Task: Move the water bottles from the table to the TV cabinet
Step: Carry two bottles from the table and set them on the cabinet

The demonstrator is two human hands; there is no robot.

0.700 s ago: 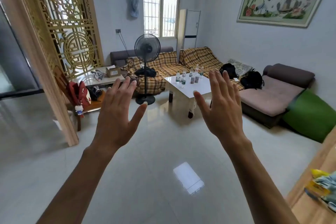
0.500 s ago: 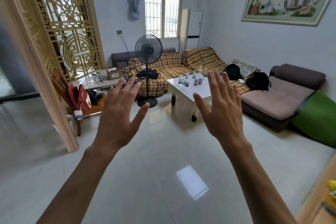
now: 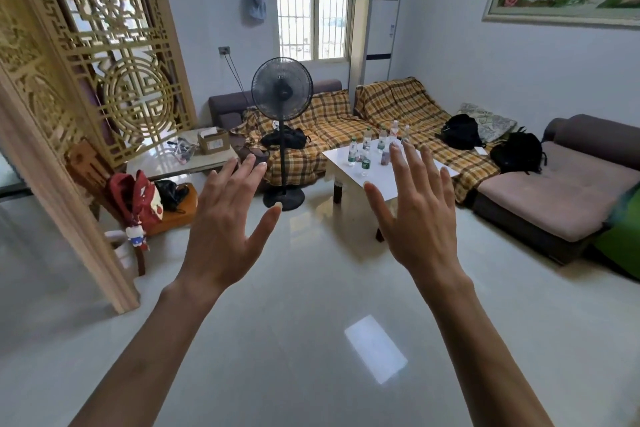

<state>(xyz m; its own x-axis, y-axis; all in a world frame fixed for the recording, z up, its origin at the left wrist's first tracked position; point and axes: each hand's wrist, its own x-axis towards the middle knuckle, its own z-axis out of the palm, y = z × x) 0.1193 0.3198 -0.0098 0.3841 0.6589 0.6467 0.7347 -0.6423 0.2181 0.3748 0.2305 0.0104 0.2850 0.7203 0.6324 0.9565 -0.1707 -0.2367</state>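
Note:
Several small water bottles (image 3: 366, 149) stand upright on a low white table (image 3: 349, 177) across the room, in front of the plaid-covered sofa. My left hand (image 3: 225, 218) is raised in front of me, fingers spread, holding nothing. My right hand (image 3: 419, 215) is raised the same way, empty, and its fingers hide part of the table and some of the bottles. Both hands are far short of the table. The TV cabinet is out of view.
A black standing fan (image 3: 282, 135) stands on the floor left of the table. A plaid sofa (image 3: 346, 125) and a pink-cushioned sofa (image 3: 554, 191) with black backpacks (image 3: 517, 152) line the back and right. A carved wooden screen (image 3: 86, 80) and chair with red bag (image 3: 138, 198) stand at left.
The view has moved forward and turned slightly left: the table and bottles look nearer, and the wooden surface at lower right has left the frame. My hands stay raised and spread.

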